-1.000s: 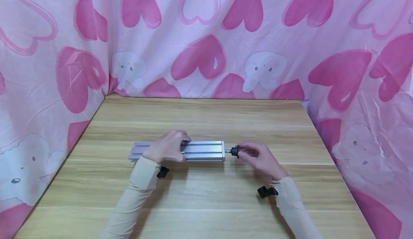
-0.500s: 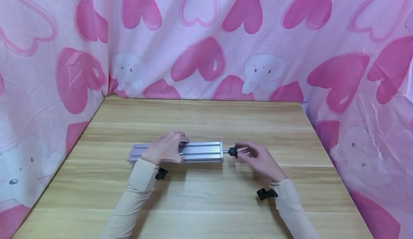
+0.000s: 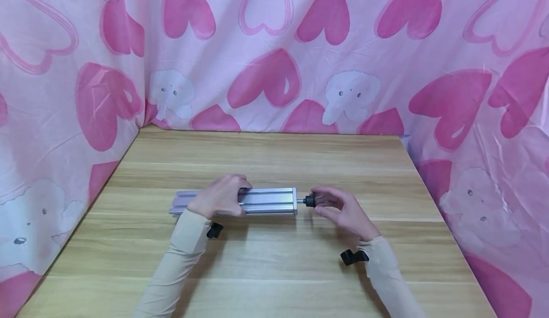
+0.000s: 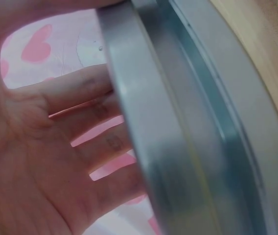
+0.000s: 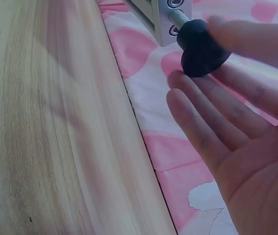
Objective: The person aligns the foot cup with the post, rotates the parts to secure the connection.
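Note:
A silver aluminium profile (image 3: 270, 198) lies crosswise in the head view, held slightly above the tabletop. My left hand (image 3: 220, 196) grips it from above, thumb on the near side and fingers over the far side. Its grooved faces (image 4: 153, 112) fill much of the left wrist view. From the end plate (image 5: 164, 24) at the right end, a threaded stem (image 5: 179, 18) sticks out and carries a black levelling foot (image 5: 200, 51). My right hand (image 3: 345, 210) holds this foot by its rim between thumb and fingertips; the remaining fingers are spread below it.
The wood-grain table (image 3: 274, 270) extends around both arms. Pink heart-patterned cloth (image 3: 261, 79) hangs along its back and both sides. Black mounts (image 3: 354, 257) are strapped at the wrists.
My right fingers have shifted around the foot's rim, with the thumb now lower and further from the index finger. The profile and my left hand have barely moved.

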The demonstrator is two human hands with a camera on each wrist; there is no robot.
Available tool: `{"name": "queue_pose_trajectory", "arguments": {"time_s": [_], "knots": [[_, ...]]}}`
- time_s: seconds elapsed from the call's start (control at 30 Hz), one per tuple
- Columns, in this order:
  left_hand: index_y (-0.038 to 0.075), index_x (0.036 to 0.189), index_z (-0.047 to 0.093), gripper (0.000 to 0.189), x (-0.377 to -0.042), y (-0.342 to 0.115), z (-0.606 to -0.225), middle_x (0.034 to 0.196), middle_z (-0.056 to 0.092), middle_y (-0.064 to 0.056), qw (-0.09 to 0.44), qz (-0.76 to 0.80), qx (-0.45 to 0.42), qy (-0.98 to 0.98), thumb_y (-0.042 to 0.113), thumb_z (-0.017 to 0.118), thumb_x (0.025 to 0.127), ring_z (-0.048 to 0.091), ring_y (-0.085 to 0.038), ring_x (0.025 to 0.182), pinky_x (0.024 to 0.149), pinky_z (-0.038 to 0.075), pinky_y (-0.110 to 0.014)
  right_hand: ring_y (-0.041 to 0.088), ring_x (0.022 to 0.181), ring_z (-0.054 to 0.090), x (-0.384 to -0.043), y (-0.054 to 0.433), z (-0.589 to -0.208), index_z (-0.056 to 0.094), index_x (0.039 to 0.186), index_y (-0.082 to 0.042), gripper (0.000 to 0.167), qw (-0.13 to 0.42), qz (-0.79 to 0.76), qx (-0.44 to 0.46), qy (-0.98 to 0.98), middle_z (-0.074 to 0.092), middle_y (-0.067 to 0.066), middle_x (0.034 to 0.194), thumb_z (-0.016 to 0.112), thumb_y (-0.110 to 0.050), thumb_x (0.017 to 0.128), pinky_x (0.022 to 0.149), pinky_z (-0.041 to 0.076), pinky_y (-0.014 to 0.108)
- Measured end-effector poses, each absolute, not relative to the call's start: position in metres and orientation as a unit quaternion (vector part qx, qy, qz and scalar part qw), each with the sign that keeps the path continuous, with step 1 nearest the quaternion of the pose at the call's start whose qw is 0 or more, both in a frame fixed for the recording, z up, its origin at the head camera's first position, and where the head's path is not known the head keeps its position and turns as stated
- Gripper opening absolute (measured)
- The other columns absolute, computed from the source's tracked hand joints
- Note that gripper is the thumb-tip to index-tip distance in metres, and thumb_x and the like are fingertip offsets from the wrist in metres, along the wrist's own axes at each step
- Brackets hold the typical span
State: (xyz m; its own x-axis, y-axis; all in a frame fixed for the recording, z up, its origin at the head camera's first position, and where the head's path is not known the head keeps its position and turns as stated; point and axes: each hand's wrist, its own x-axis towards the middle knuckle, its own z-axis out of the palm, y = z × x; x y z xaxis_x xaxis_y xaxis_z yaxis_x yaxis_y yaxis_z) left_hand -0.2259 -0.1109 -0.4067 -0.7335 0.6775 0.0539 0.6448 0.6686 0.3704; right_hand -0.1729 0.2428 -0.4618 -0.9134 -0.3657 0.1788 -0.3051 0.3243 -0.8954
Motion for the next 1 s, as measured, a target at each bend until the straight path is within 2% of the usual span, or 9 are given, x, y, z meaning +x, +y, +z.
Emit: {"name": "queue_pose_trajectory", "arguments": {"time_s": [0.1,0.23,0.33,0.47,0.57,0.67,0.77,0.9,1.0], "knots": [[0.009,0.087,0.070,0.032,-0.2259,-0.1100,-0.4078,0.077,0.054,0.002,0.045,0.185,0.365,0.911,0.014,0.076,0.055,0.044,-0.009,0.067,0.059,0.039,-0.023,0.015,0.102,0.070,-0.1728,0.2432,-0.4628,0.062,0.135,-0.005,0.045,0.030,-0.538,-0.197,0.819,0.069,0.012,0.125,0.072,-0.015,0.092,0.091,0.056,0.028],[0.009,0.087,0.070,0.033,-0.2258,-0.1091,-0.4093,0.078,0.055,0.002,0.050,0.185,0.365,0.911,0.014,0.076,0.055,0.044,-0.009,0.067,0.059,0.039,-0.023,0.016,0.096,0.072,-0.1733,0.2431,-0.4641,0.067,0.128,-0.007,0.037,0.039,-0.522,-0.174,0.834,0.073,0.009,0.116,0.068,-0.025,0.096,0.084,0.057,0.027],[0.009,0.087,0.070,0.033,-0.2256,-0.1087,-0.4090,0.079,0.055,0.001,0.054,0.187,0.362,0.912,0.014,0.075,0.056,0.044,-0.009,0.068,0.059,0.039,-0.023,0.022,0.090,0.074,-0.1743,0.2431,-0.4645,0.070,0.120,-0.010,0.031,0.050,-0.515,-0.163,0.840,0.075,0.006,0.106,0.063,-0.031,0.099,0.081,0.058,0.029],[0.009,0.088,0.069,0.033,-0.2256,-0.1088,-0.4078,0.080,0.055,0.001,0.060,0.190,0.359,0.912,0.014,0.076,0.056,0.044,-0.010,0.068,0.059,0.039,-0.023,0.028,0.087,0.075,-0.1750,0.2434,-0.4642,0.071,0.116,-0.010,0.030,0.057,-0.513,-0.171,0.839,0.076,0.006,0.099,0.055,-0.032,0.103,0.080,0.059,0.032],[0.008,0.091,0.071,0.035,-0.2255,-0.1088,-0.4068,0.080,0.056,0.000,0.059,0.190,0.358,0.912,0.013,0.076,0.056,0.045,-0.010,0.068,0.059,0.040,-0.023,0.023,0.093,0.074,-0.1746,0.2440,-0.4641,0.069,0.123,-0.010,0.033,0.051,-0.504,-0.174,0.844,0.075,0.009,0.110,0.054,-0.031,0.104,0.083,0.057,0.029],[0.007,0.093,0.072,0.037,-0.2254,-0.1089,-0.4059,0.081,0.058,0.000,0.058,0.188,0.358,0.913,0.014,0.076,0.057,0.046,-0.010,0.069,0.060,0.041,-0.024,0.018,0.104,0.071,-0.1732,0.2444,-0.4636,0.064,0.134,-0.011,0.039,0.049,-0.511,-0.166,0.842,0.070,0.009,0.125,0.063,-0.029,0.099,0.090,0.055,0.028],[0.006,0.096,0.073,0.040,-0.2256,-0.1090,-0.4055,0.082,0.058,0.000,0.056,0.188,0.357,0.913,0.014,0.076,0.057,0.047,-0.010,0.070,0.061,0.041,-0.024,0.020,0.117,0.066,-0.1727,0.2450,-0.4640,0.057,0.141,-0.011,0.051,0.044,-0.530,-0.176,0.828,0.064,0.008,0.137,0.072,-0.020,0.093,0.100,0.052,0.032],[0.005,0.097,0.073,0.041,-0.2265,-0.1092,-0.4056,0.082,0.058,-0.001,0.053,0.187,0.357,0.914,0.014,0.077,0.057,0.046,-0.011,0.069,0.061,0.041,-0.024,0.023,0.124,0.063,-0.1745,0.2454,-0.4654,0.054,0.143,-0.010,0.061,0.026,-0.546,-0.211,0.811,0.060,0.012,0.141,0.075,-0.002,0.086,0.107,0.048,0.037],[0.005,0.096,0.073,0.040,-0.2267,-0.1088,-0.4061,0.082,0.057,-0.001,0.049,0.184,0.361,0.913,0.015,0.077,0.057,0.046,-0.011,0.069,0.061,0.041,-0.025,0.021,0.121,0.064,-0.1759,0.2456,-0.4667,0.057,0.140,-0.011,0.061,0.024,-0.559,-0.223,0.798,0.060,0.019,0.138,0.075,0.004,0.084,0.106,0.048,0.037]]}}
